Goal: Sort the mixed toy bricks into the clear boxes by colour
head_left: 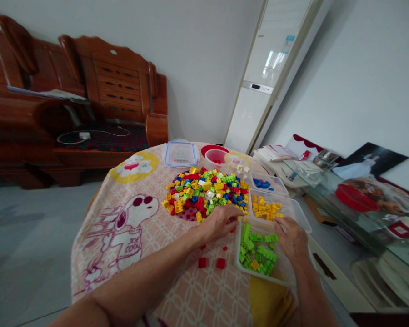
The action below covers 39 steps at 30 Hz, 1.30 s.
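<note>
A heap of mixed toy building bricks [204,190] lies on the round table. My left hand [221,221] is at the heap's front right edge, fingers curled beside the near plastic box [237,259]. Whatever its fingertips hold is hidden. Green bricks [247,247] fill this box, with one yellow brick [255,265] among them. My right hand [293,238] is closed at the box's back right corner, fingers on the rim. Just behind are boxes with yellow bricks [266,208] and blue bricks [262,184]. Red bricks [202,262] lie loose in front of the heap.
A lidded clear box [181,154] and a red bowl [207,148] with a white bowl [215,156] stand at the table's back. White bricks [242,169] lie near them. On the right is a glass shelf [322,193] with household things; a wooden bench [112,86] stands behind left.
</note>
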Available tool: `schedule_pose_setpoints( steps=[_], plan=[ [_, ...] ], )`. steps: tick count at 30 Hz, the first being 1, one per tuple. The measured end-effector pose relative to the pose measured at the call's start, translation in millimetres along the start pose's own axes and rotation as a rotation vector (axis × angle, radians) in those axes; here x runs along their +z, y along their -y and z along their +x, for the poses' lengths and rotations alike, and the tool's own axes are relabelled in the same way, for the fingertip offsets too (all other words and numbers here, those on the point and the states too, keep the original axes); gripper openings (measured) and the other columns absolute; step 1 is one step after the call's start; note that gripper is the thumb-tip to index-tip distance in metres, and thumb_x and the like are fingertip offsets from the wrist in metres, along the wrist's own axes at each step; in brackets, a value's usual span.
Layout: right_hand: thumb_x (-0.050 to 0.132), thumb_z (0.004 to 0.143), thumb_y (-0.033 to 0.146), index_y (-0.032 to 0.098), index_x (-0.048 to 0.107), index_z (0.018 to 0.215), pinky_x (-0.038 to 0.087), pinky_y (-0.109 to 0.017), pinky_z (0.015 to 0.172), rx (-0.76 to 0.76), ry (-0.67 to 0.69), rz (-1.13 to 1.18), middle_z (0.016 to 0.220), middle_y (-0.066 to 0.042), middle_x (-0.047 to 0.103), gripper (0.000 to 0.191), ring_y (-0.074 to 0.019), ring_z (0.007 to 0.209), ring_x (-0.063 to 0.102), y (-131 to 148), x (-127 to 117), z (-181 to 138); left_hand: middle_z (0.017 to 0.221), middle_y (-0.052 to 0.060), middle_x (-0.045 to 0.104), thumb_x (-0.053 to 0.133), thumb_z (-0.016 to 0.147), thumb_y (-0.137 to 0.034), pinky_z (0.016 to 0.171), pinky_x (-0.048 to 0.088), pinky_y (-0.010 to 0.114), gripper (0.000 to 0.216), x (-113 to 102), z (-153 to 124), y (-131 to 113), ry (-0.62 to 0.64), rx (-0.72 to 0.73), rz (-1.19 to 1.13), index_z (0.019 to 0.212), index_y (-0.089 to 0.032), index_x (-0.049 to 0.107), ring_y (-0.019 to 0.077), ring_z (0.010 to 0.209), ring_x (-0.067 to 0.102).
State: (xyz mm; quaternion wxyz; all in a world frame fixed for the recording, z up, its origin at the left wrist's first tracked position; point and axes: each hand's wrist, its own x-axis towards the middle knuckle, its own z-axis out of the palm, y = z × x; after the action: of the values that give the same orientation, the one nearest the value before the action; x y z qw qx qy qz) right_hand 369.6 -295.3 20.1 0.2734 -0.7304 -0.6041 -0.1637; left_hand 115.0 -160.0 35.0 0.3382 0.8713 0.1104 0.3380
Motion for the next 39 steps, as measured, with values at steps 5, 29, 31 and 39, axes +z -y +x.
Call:
schedule_pose_setpoints(
  steps=[5,29,31,39],
  plan=[
    [0.044,0.091,0.033,0.019,0.072,0.090,0.050,-0.037,0.083,0.016,-0.001,0.002,0.093,-0.010,0.073,0.030,-0.0236,0.089,0.065,-0.5,0.6,-0.2,0.096,0.007,0.072,0.059,0.082,-0.012,0.081,0.050,0.028,0.028,-26.4,4.3,23.0,-0.140,-0.150,0.169,0.106,-0.018,0.073,0.0165,0.083,0.065],
    [0.045,0.090,0.030,0.019,0.071,0.089,0.050,-0.037,0.082,0.018,0.004,0.002,0.093,-0.011,0.072,0.028,-0.0242,0.089,0.065,1.0,0.2,0.3,0.073,0.000,0.068,0.064,0.065,-0.005,0.060,0.037,0.024,0.021,-65.1,-2.3,48.3,0.117,-0.410,0.519,0.079,-0.021,0.069,0.0155,0.066,0.060],
    [0.045,0.090,0.030,0.019,0.071,0.089,0.050,-0.036,0.082,0.017,0.008,-0.006,0.093,-0.011,0.072,0.028,-0.0239,0.088,0.065,0.9,0.2,0.4,0.072,0.000,0.068,0.061,0.066,-0.004,0.060,0.038,0.024,0.023,-64.3,-2.5,50.4,0.121,-0.405,0.509,0.079,-0.020,0.070,0.0152,0.065,0.060],
    [0.044,0.091,0.030,0.018,0.071,0.089,0.049,-0.036,0.081,0.000,0.008,-0.017,0.093,-0.011,0.073,0.030,-0.0232,0.087,0.065,-0.5,1.2,0.6,0.070,0.000,0.068,0.061,0.072,-0.010,0.062,0.042,0.021,0.013,-69.0,0.7,45.5,-0.046,-0.359,0.268,0.079,-0.015,0.071,0.0123,0.065,0.060]
  ],
)
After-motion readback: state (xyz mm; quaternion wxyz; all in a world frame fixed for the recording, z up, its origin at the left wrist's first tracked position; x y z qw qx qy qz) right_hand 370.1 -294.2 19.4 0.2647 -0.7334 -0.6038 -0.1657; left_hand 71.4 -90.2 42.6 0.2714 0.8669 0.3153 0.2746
